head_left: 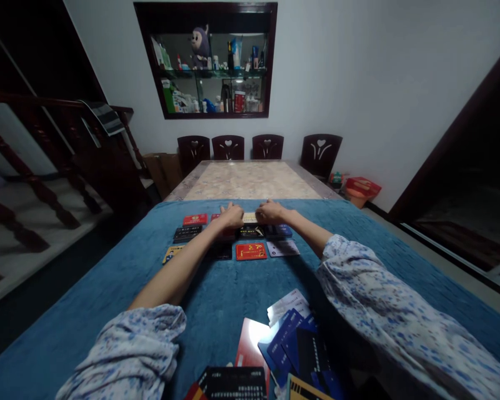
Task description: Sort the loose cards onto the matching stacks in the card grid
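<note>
My left hand (232, 215) and my right hand (269, 211) reach far forward over rows of cards. Between them lies a pale yellow card (250, 218) in the farthest row; the fingers of each hand are closed at one of its ends, fingertips partly hidden. A red card (195, 219) is left of my left hand. Nearer rows hold a black card (187, 234), a black-and-gold card (251, 231), a blue card (278, 230) under my right wrist, a yellow card (173, 254), a red-and-gold card (251, 251) and a whitish card (283, 248). My left forearm hides some others.
Close to my body, loose cards overlap: blue cards (289, 339), white cards (289, 306), a red card (252, 339) and a black card (233, 383). A blue cloth (150, 278) covers the near table; chairs (228, 148) stand beyond its bare far end (245, 179).
</note>
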Tool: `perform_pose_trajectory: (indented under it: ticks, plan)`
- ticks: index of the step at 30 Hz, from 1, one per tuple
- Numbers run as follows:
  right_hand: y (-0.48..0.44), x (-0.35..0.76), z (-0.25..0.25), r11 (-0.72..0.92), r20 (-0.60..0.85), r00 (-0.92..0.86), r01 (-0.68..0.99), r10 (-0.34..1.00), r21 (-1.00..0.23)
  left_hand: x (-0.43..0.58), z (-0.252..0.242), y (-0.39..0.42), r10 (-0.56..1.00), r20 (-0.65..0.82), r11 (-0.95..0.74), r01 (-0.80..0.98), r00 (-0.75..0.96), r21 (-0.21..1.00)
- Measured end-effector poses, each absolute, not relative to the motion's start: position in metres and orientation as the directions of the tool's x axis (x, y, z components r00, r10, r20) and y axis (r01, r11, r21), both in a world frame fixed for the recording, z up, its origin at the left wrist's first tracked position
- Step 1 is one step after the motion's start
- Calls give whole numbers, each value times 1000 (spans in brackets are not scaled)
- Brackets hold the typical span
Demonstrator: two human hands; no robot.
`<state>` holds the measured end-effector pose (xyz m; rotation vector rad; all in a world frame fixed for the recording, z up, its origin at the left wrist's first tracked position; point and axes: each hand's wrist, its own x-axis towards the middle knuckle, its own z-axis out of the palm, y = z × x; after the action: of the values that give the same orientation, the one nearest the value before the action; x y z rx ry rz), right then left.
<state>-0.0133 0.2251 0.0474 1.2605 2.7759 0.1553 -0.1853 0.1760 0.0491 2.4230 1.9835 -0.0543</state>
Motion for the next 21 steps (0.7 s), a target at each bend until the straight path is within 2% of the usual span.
perform_pose_trajectory:
  ticks: [21]
  plan:
    - [231, -17, 45, 652, -94, -645, 747, 758, 133, -184, 47, 188, 975, -120, -188, 982, 187, -2]
